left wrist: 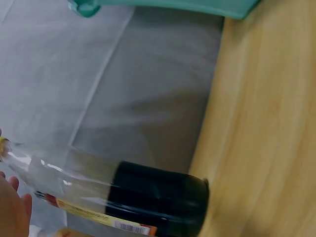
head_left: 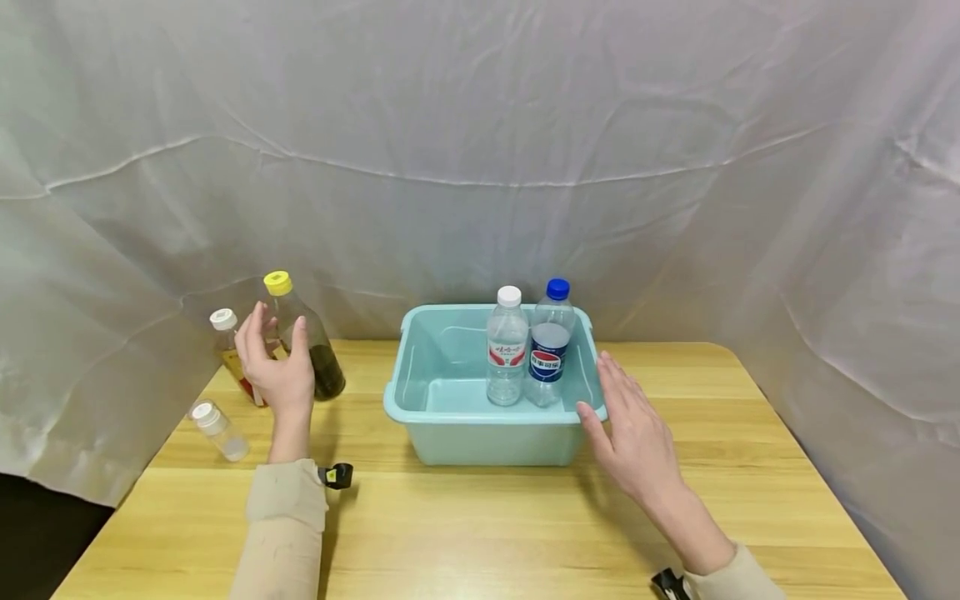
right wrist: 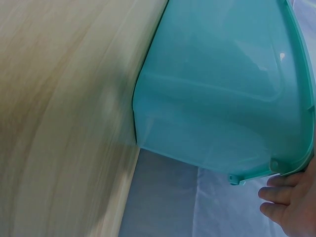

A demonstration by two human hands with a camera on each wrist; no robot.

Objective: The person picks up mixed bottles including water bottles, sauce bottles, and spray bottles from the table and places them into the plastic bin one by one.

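My left hand [head_left: 283,379] is raised just in front of a bottle of dark liquid [head_left: 327,371] with a yellow cap, thumb and fingers spread apart and holding nothing. In the left wrist view, this bottle [left wrist: 158,197] stands beside my fingertips [left wrist: 25,203]. Behind the hand is a white-capped bottle [head_left: 229,342] with a yellow and red label, partly hidden. My right hand [head_left: 636,437] is at the right rim of a light blue plastic basin [head_left: 487,442], fingers fairly straight. Upright in the basin are a clear white-capped water bottle [head_left: 506,354] and a blue-capped Pepsi bottle [head_left: 550,354].
A small clear bottle [head_left: 221,431] with a white cap stands at the left of the wooden table [head_left: 480,533]. Grey cloth [head_left: 480,167] hangs behind and along the sides of the table.
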